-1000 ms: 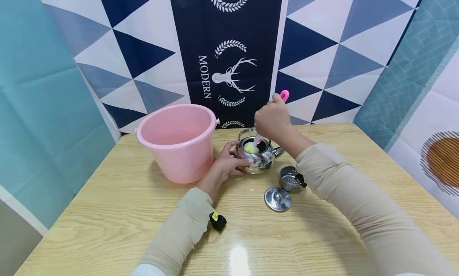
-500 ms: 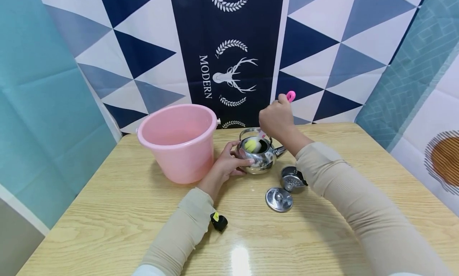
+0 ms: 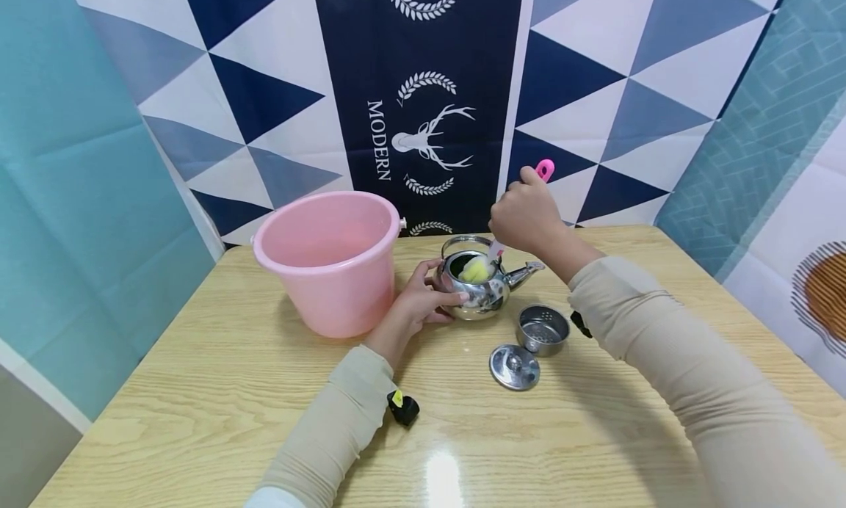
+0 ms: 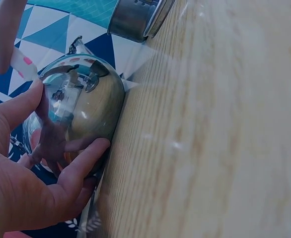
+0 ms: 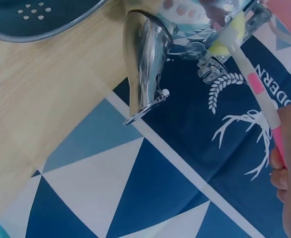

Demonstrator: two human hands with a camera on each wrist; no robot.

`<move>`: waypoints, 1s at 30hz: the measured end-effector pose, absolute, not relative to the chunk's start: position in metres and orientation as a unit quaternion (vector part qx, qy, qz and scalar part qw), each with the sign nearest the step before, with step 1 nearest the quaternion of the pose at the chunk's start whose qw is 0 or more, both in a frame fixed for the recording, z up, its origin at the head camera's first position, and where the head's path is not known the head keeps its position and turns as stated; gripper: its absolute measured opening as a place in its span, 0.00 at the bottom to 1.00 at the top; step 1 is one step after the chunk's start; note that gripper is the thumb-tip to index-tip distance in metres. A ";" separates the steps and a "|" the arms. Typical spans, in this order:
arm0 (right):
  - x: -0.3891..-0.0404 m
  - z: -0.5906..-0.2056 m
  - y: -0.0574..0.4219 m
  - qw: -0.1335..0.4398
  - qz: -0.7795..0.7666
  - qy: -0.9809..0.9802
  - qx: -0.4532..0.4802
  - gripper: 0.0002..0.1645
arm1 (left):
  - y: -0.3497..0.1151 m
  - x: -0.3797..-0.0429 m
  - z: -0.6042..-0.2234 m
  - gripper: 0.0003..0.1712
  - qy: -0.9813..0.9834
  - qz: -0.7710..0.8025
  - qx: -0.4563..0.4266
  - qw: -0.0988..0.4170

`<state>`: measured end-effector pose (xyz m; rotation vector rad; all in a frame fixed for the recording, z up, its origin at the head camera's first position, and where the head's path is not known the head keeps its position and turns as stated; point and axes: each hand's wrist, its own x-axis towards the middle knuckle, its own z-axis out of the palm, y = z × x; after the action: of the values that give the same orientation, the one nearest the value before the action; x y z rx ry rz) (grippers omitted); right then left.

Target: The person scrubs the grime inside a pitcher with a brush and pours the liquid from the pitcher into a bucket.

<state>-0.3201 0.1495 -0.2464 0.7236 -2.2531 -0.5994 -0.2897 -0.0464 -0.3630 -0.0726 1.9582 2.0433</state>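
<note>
A shiny steel teapot [image 3: 485, 302] stands uncovered on the wooden table, its spout to the right and its handle raised behind the opening. My left hand [image 3: 418, 296] steadies it from the left; the left wrist view has the thumb up near the rim and the fingers [image 4: 88, 153] along the belly. A sponge brush [image 5: 254, 82] with a white and pink handle is gripped in my right hand [image 3: 525, 213]. The handle slants up out of the fist, and the brush's yellow sponge head [image 3: 475, 270] is inside the teapot's mouth, toward the right.
A pink bucket [image 3: 357, 295] stands left of the teapot, close to my left hand. A perforated steel strainer [image 3: 543, 333] and a round steel lid [image 3: 514, 367] lie in front of the spout, side by side. A patterned cloth wall [image 3: 423, 53] rises behind the table.
My right hand has moved right and slightly up, carrying the sponge head from the left to the right of the teapot's opening. Spout and strainer show more fully. My left hand stays put.
</note>
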 end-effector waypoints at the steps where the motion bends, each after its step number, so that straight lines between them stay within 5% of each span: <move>1: -0.319 -0.246 0.150 0.336 -0.228 -0.871 0.275 0.28 | -0.046 -0.290 -0.362 0.50 0.684 0.713 -0.026 0.155; 9: -0.313 -0.247 0.139 0.301 -0.191 -0.907 0.225 0.28 | -0.046 -0.288 -0.361 0.50 0.682 0.714 -0.022 0.153; 30: -0.315 -0.264 0.121 0.397 -0.187 -0.873 0.214 0.18 | -0.047 -0.288 -0.362 0.50 0.679 0.718 -0.014 0.154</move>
<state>-0.3153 0.1214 -0.2638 0.5415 -2.2117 -0.4734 -0.2879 -0.0469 -0.3624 -0.0406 1.9466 2.0582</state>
